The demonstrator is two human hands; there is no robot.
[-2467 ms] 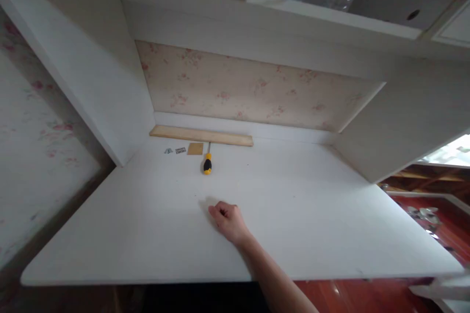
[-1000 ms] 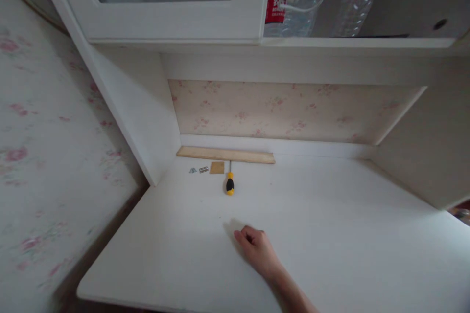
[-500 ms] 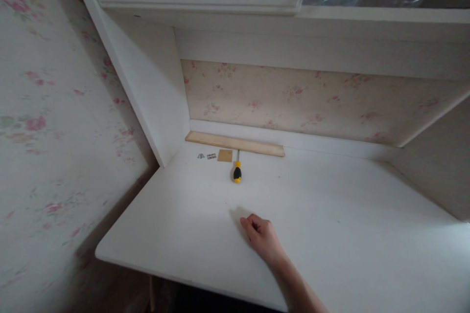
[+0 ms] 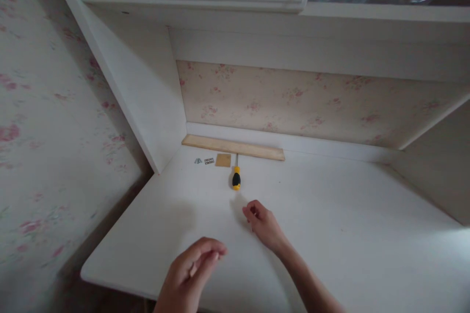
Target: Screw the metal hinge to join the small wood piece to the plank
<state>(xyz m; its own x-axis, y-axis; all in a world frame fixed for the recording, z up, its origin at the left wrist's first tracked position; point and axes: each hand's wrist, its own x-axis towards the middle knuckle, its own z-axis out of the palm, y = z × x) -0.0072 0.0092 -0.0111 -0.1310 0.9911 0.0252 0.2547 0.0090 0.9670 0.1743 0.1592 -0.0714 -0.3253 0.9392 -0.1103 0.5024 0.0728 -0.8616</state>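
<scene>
A right hand, fingers loosely curled and empty, rests on a white desk just short of a yellow-and-black screwdriver, while the left hand hovers half-curled and empty nearer the body; a careless reach could roll the round-handled tool away.

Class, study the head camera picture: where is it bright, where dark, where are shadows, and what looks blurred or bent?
Head view: brightest on the white desk at lower right, dim under the shelf and at the left wall; the right hand casts a soft shadow toward the screwdriver; the left hand is slightly blurred; the side panel's straight edges splay outward from wide-angle distortion.
</scene>
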